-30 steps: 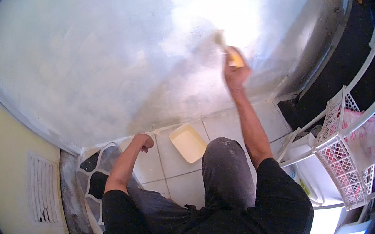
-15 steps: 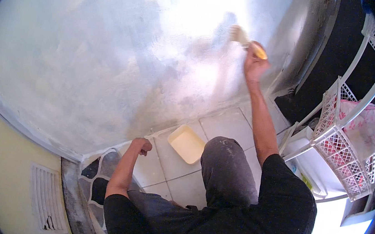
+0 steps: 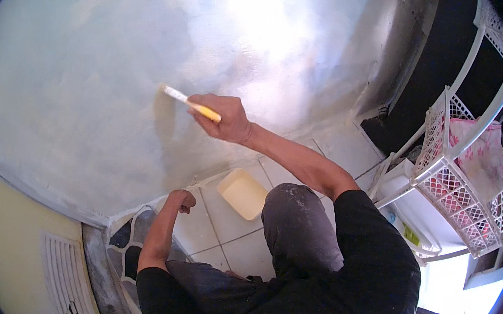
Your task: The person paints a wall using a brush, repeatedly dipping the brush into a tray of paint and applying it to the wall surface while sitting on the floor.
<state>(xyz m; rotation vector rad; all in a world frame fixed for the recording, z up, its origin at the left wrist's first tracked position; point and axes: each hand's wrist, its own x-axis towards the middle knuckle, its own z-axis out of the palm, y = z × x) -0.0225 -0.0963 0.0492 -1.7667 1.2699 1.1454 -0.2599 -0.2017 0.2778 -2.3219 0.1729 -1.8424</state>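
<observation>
A paintbrush (image 3: 177, 94) with a yellow handle and a pale ferrule is gripped in my right hand (image 3: 226, 117), which is stretched out to the patchy white and pale blue wall (image 3: 123, 39). The bristle end points left, at or very near the wall; I cannot tell whether it touches. My left hand (image 3: 182, 200) is closed in a loose fist low by the foot of the wall, with no object visible in it. Between that hand and my bent knee, a pale yellow rectangular tub (image 3: 244, 194) sits on the floor tiles.
At the right stands a white rack (image 3: 455, 203) with lattice baskets, a pink-and-white cloth (image 3: 479, 150) hanging in it. A yellow wall with a white vent grille (image 3: 67, 275) is at the lower left, beside dark stone-patterned flooring (image 3: 133, 261).
My right hand has swept the paintbrush from the upper right of the wall leftward and down. The left hand stays nearly where it was, and the tub has not moved.
</observation>
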